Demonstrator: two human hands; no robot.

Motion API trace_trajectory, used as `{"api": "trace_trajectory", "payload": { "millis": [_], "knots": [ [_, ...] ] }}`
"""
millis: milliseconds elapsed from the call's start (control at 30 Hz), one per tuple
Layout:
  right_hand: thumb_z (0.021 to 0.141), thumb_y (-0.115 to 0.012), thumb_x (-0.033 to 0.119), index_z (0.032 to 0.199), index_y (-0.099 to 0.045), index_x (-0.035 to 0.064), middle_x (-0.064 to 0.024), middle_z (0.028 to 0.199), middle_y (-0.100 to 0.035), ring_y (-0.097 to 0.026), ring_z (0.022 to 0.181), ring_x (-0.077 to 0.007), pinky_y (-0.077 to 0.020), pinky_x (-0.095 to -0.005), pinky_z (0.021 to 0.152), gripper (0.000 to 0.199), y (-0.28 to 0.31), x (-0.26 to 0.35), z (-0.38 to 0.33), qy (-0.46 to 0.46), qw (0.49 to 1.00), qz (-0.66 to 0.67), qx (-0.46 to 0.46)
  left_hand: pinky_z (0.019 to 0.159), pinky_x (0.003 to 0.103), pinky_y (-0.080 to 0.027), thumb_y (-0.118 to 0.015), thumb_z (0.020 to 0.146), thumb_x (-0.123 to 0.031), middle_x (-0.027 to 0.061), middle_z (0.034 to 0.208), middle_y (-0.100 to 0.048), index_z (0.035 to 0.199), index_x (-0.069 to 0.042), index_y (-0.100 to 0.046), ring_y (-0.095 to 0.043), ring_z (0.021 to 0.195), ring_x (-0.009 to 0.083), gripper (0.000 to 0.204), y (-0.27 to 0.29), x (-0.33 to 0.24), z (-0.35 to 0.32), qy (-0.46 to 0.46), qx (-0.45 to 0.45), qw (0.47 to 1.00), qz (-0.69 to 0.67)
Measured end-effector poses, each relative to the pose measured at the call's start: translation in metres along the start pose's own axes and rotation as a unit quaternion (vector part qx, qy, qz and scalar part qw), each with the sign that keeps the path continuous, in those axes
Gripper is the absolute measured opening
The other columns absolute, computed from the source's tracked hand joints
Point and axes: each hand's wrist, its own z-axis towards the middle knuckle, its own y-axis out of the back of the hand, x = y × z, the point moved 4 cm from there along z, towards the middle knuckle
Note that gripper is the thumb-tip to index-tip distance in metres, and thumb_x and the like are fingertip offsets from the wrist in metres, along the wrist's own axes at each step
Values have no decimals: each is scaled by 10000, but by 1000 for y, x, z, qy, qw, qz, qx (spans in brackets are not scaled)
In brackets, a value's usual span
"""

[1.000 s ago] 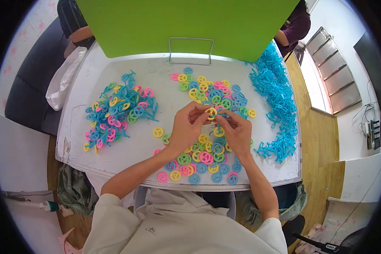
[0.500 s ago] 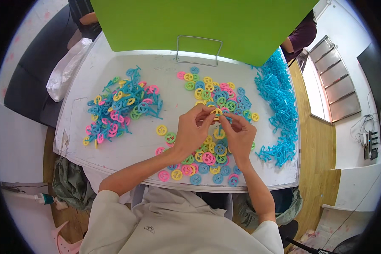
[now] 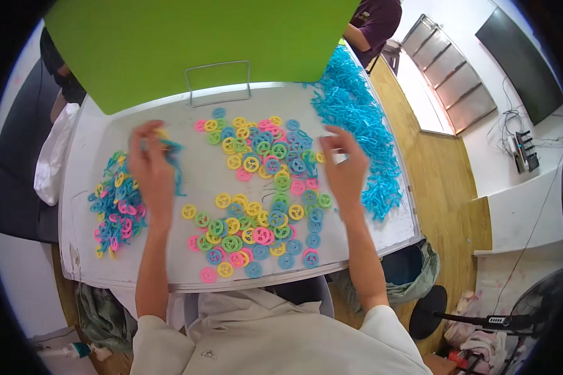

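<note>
One blurred blue-and-yellow piece [image 3: 171, 146] sits in the closed fingers of the left hand [image 3: 151, 167] near the mixed pile [image 3: 117, 209], apparently at the setting-down step, which calls for release there; the right hand [image 3: 348, 172], fingers parted, hovers by the blue sticks [image 3: 380, 159].

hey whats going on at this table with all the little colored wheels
A person works over a white table. Their left hand, blurred, is at a mixed pile of blue plastic sticks and multicoloured wheels; what it holds is unclear. Their right hand, thumb and fingers apart, is between loose, round, multicoloured plastic wheels and a long heap of bright blue plastic sticks.
</note>
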Motion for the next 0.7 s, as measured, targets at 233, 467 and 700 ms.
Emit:
{"api": "trace_trajectory", "payload": {
  "millis": [233,467,700],
  "knots": [
    [713,-773,206,981,-688,66,-111,844,-702,-675,782,-240,-522,-347,736,314,59,-102,10,-122,928,-335,105,687,357,-474,-530,853,-10,92,897,-594,1016,-108,-638,-561,820,263,219,50,12,45,-143,-75,842,515],
    [729,-757,225,877,-710,49,-111,847,-701,-672,778,-251,-514,-352,737,235,39,-104,13,-164,941,-271,118,803,374,-456,-594,804,-11,84,957,-618,985,-87,-640,-563,903,264,201,12,-15,19,-227,-30,914,334],
    [760,-742,267,961,-686,14,-128,862,-701,-674,785,-232,-516,-350,713,328,41,-104,13,-166,941,-263,132,705,355,-467,-681,787,-111,104,868,-605,899,-50,-653,-590,802,247,130,-49,28,-56,-95,445,863,220]
  ]
}}
